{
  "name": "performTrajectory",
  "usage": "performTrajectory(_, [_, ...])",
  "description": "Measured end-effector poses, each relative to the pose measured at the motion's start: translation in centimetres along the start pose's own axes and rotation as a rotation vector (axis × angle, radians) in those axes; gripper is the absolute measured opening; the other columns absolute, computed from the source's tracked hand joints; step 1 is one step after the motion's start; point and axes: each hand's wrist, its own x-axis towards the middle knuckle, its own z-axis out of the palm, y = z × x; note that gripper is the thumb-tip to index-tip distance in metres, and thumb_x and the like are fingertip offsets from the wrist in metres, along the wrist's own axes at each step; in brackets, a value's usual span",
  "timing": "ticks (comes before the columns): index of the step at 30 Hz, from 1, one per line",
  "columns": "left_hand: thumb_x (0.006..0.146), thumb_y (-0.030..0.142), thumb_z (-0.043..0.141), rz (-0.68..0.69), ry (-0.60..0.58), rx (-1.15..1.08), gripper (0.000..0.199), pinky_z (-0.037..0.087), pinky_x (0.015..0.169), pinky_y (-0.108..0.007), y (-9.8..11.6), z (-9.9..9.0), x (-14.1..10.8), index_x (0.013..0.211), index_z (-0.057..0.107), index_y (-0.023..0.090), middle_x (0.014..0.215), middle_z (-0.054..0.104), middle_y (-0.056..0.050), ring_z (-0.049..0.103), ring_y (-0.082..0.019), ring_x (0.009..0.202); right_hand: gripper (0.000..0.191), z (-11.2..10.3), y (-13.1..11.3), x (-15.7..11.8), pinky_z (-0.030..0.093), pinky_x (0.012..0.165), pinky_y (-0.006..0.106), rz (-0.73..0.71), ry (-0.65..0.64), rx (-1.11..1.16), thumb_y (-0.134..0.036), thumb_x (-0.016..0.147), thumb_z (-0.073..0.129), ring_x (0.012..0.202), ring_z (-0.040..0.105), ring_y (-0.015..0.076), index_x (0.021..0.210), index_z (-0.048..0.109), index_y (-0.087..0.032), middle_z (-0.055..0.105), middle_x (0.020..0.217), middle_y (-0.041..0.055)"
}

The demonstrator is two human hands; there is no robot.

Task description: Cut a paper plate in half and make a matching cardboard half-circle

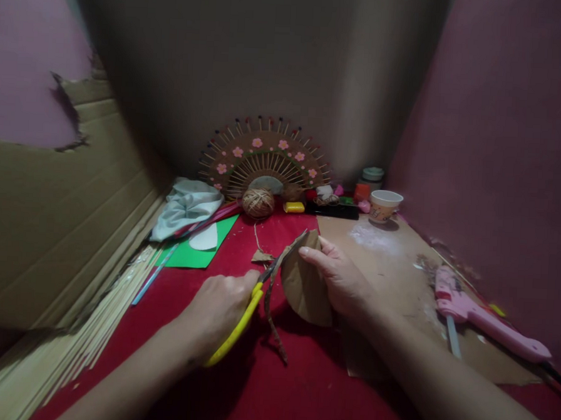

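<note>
My left hand (221, 313) is closed around the yellow handles of a pair of scissors (236, 333). Their blades meet the left edge of a brown piece of cardboard (305, 286) with a rounded lower end. That cardboard is pinched in my right hand (340, 276), thumb on its near face and the other fingers mostly hidden behind. A thin curling strip (271, 319) of the same brown hangs down beside the blades. Just beyond the scissors, a small brown scrap (262, 256) lies on the red cloth (271, 391).
A decorated stick fan (260, 149) stands at the back behind a twine ball (258, 202). To the right are a paper cup (385, 206) and a pink glue gun (486, 321) on a cardboard sheet (395, 260). Thin wooden sticks (101, 313) and green paper (198, 253) lie left.
</note>
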Motion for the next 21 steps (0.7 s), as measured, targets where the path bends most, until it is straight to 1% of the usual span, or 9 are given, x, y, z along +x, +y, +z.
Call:
performTrajectory(3, [0.081,0.022,0.036,0.045,0.023,-0.095,0.023,0.043,0.058,-0.029,-0.1,-0.1,-0.1,0.101,0.049,0.017,0.079,0.065,-0.008,0.063,-0.023,0.071,0.014,-0.1,0.0,0.0,0.043,0.061,0.027,0.006,-0.005,-0.020,-0.025,0.072,0.059,0.058,0.056,0.0120,0.085,0.057,-0.020,0.061,0.068,-0.0022])
performTrajectory(6, [0.082,0.025,0.039,0.092,0.098,-0.202,0.025,0.045,0.066,-0.028,-0.1,0.1,-0.1,0.104,0.048,0.017,0.089,0.064,-0.009,0.062,-0.022,0.080,0.014,-0.1,0.0,0.0,0.043,0.062,0.027,0.037,-0.053,-0.035,-0.022,0.071,0.059,0.061,0.057,0.0127,0.084,0.057,-0.019,0.063,0.070,-0.0011])
performTrajectory(8, [0.082,0.026,0.039,0.099,0.133,-0.218,0.026,0.045,0.069,-0.029,-0.1,0.3,0.0,0.106,0.047,0.017,0.092,0.063,-0.009,0.061,-0.022,0.084,0.011,-0.1,0.0,-0.1,0.043,0.064,0.027,0.055,-0.082,-0.048,-0.021,0.071,0.058,0.061,0.058,0.0124,0.081,0.057,-0.018,0.063,0.071,-0.0009])
performTrajectory(11, [0.083,0.022,0.035,0.064,0.140,-0.157,0.027,0.045,0.067,-0.029,-0.1,0.8,0.3,0.106,0.047,0.016,0.088,0.064,-0.009,0.062,-0.022,0.081,0.009,0.1,-0.1,-0.2,0.043,0.064,0.027,0.064,-0.086,-0.060,-0.021,0.071,0.058,0.061,0.057,0.0121,0.079,0.055,-0.019,0.062,0.071,-0.0014])
performTrajectory(15, [0.082,0.020,0.033,0.024,0.115,-0.015,0.028,0.043,0.058,-0.031,-0.2,1.2,0.7,0.106,0.047,0.014,0.081,0.065,-0.008,0.063,-0.025,0.074,0.009,0.2,-0.2,-0.2,0.043,0.066,0.030,0.057,-0.092,-0.062,-0.023,0.070,0.058,0.060,0.056,0.0125,0.078,0.054,-0.019,0.061,0.070,-0.0015])
performTrajectory(21, [0.081,0.020,0.033,0.010,0.063,0.076,0.025,0.040,0.053,-0.032,0.0,0.7,0.3,0.099,0.049,0.016,0.077,0.067,-0.008,0.063,-0.027,0.069,0.010,0.1,-0.2,-0.2,0.042,0.066,0.029,0.068,-0.077,-0.122,-0.024,0.070,0.058,0.063,0.056,0.0127,0.078,0.054,-0.019,0.060,0.072,-0.0011])
